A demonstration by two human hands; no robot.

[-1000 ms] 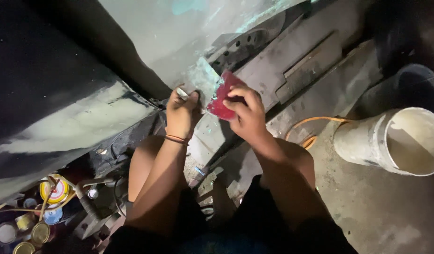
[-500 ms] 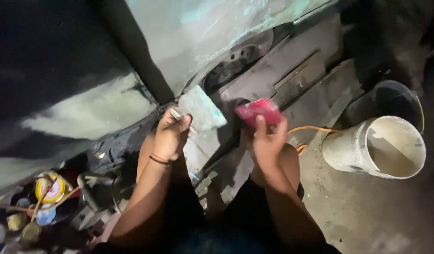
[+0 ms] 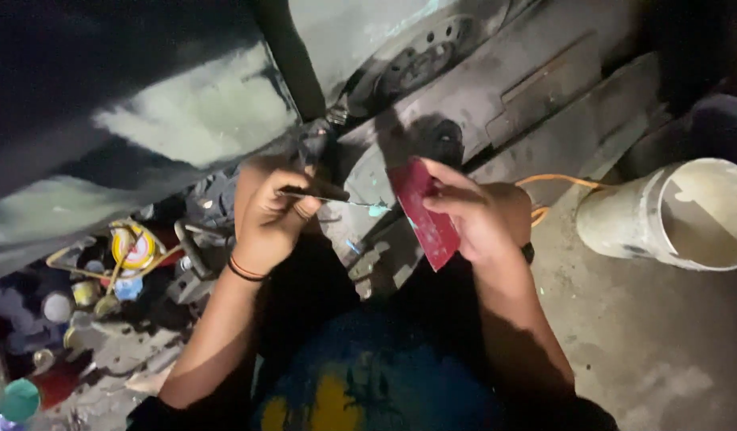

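Observation:
My left hand [image 3: 271, 214] grips a thin metal putty knife [image 3: 336, 197] whose blade points right, with a dab of pale green filler near its tip. My right hand [image 3: 472, 217] holds a flat red plastic spreader [image 3: 423, 211], tilted edge-on toward the knife tip. The two tools nearly meet in front of my chest. Behind them stands a dark car body panel [image 3: 185, 120] with patches of pale filler on it. A thin band circles my left wrist.
A white plastic bucket [image 3: 680, 215] lies tipped at the right on the concrete floor [image 3: 648, 343], with an orange cord [image 3: 560, 182] beside it. Several cans, lids and a yellow tin [image 3: 137, 249] clutter the left. Grey metal plates [image 3: 544, 88] lean ahead.
Both hands have dropped closer to my body and come together. The pale card seen by my left hand earlier is gone from view; the knife now meets the red spreader.

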